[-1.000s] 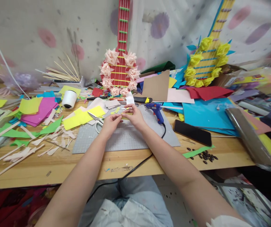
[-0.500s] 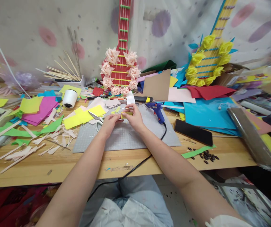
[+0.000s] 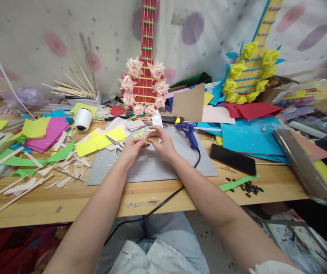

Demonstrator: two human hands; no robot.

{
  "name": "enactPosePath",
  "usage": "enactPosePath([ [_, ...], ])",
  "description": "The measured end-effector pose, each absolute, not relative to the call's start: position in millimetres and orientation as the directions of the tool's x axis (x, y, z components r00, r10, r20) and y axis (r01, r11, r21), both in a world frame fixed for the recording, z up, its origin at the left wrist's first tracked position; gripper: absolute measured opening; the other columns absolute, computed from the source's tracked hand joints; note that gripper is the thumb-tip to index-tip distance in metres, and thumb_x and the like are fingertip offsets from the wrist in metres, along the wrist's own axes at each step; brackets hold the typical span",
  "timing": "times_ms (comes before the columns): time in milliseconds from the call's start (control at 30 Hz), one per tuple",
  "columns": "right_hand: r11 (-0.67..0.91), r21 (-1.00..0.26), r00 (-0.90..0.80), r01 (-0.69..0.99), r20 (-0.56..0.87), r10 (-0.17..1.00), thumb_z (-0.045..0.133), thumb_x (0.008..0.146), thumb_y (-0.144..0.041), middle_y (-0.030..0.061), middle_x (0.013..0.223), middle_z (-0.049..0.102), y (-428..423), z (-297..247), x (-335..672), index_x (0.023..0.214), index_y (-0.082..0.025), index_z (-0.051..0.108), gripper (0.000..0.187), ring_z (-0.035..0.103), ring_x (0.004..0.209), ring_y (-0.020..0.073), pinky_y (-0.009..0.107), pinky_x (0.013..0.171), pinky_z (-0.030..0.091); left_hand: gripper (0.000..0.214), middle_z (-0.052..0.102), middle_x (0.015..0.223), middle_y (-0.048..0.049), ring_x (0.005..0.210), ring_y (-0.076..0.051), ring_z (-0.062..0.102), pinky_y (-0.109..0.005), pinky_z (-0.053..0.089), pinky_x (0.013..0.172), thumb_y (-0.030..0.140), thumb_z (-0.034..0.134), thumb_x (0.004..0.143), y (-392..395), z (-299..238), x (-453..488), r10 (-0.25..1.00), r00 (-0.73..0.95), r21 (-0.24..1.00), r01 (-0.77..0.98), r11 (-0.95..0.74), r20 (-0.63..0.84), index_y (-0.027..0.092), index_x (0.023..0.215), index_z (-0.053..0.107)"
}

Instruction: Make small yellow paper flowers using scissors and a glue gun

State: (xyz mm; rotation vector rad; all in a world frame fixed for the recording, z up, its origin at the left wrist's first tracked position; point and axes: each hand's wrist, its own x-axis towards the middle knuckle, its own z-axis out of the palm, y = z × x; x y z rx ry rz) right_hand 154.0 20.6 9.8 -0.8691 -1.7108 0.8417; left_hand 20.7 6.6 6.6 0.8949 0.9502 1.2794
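Observation:
Over the grey cutting mat (image 3: 157, 167), my left hand (image 3: 131, 149) and my right hand (image 3: 163, 144) meet, both pinching a small yellow paper piece (image 3: 147, 140) between fingertips. The fingers of each hand are curled onto it. Scissors (image 3: 117, 144) lie just left of my left hand on yellow paper sheets (image 3: 100, 140). A blue glue gun (image 3: 189, 134) rests on the mat to the right of my right hand, its black cord (image 3: 157, 201) running off the table edge.
A black phone (image 3: 232, 160) lies right of the mat, dark seeds (image 3: 247, 188) and a green strip near it. Paper scraps and strips (image 3: 37, 175) litter the left. A white thread spool (image 3: 83, 119), skewers (image 3: 74, 89), a red paper guitar (image 3: 144, 83) and a yellow one (image 3: 249, 76) stand behind.
My hands have drawn slightly closer together around the yellow piece; the fingers shifted on it. Nothing else on the table has moved.

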Motion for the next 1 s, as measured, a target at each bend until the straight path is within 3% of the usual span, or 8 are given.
enactPosePath([
  [167, 0.625, -0.704, -0.320, 0.338, 0.539, 0.779, 0.048, 0.077, -0.018, 0.0012, 0.090, 0.066, 21, 10, 160, 0.112, -0.028, 0.049, 0.036, 0.054, 0.100, 0.0187, 0.040, 0.095, 0.036, 0.016, 0.062, 0.068, -0.0034, 0.070, -0.012, 0.058, -0.034, 0.048, 0.083, 0.024, 0.072, 0.051, 6, 8, 17, 0.990, 0.088, 0.909, -0.394, 0.138, -0.112, 0.012, 0.059, 0.064],
  [300, 0.647, -0.678, -0.325, 0.350, 0.560, 0.762, 0.047, 0.078, -0.017, 0.0012, 0.090, 0.066, 21, 8, 159, 0.112, -0.028, 0.050, 0.036, 0.055, 0.099, 0.0187, 0.039, 0.093, 0.038, 0.018, 0.059, 0.062, -0.0018, 0.067, -0.012, 0.057, -0.035, 0.049, 0.080, 0.028, 0.071, 0.054, 6, 9, 16, 0.983, 0.076, 0.878, -0.443, 0.183, -0.166, 0.013, 0.056, 0.062],
  [400, 0.661, -0.667, -0.316, 0.343, 0.581, 0.750, 0.047, 0.078, -0.016, 0.0015, 0.090, 0.065, 21, 8, 159, 0.111, -0.027, 0.050, 0.035, 0.055, 0.098, 0.0185, 0.038, 0.093, 0.038, 0.021, 0.061, 0.066, -0.0026, 0.073, -0.013, 0.058, -0.033, 0.048, 0.080, 0.034, 0.072, 0.057, 5, 8, 17, 0.988, 0.079, 0.904, -0.401, 0.150, -0.129, 0.014, 0.061, 0.064],
  [533, 0.612, -0.735, -0.301, 0.290, 0.537, 0.788, 0.047, 0.077, -0.015, 0.0017, 0.090, 0.063, 19, 8, 157, 0.115, -0.027, 0.044, 0.041, 0.056, 0.094, 0.0177, 0.038, 0.091, 0.040, 0.028, 0.065, 0.075, -0.0054, 0.081, -0.016, 0.059, -0.033, 0.046, 0.082, 0.037, 0.075, 0.054, 5, 7, 19, 0.993, 0.076, 0.933, -0.342, 0.111, -0.090, 0.014, 0.070, 0.068],
  [767, 0.479, -0.864, -0.204, 0.153, 0.447, 0.871, 0.049, 0.069, -0.015, 0.0007, 0.087, 0.057, 19, 4, 154, 0.110, -0.025, 0.038, 0.043, 0.057, 0.084, 0.0146, 0.033, 0.081, 0.045, 0.035, 0.065, 0.069, -0.0036, 0.067, -0.014, 0.058, -0.031, 0.048, 0.075, 0.044, 0.074, 0.050, 9, 1, 20, 0.998, -0.049, 0.984, -0.173, 0.035, -0.044, 0.014, 0.068, 0.069],
  [1000, 0.272, -0.958, -0.099, 0.085, 0.264, 0.959, 0.056, 0.069, -0.030, -0.0028, 0.076, 0.054, 26, -2, 147, 0.097, -0.023, 0.043, 0.032, 0.056, 0.073, 0.0117, 0.027, 0.068, 0.046, 0.032, 0.066, 0.067, -0.0024, 0.065, -0.015, 0.057, -0.028, 0.044, 0.069, 0.045, 0.065, 0.062, 12, -5, 16, 0.988, -0.124, 0.989, 0.127, -0.079, 0.095, 0.017, 0.074, 0.071],
])
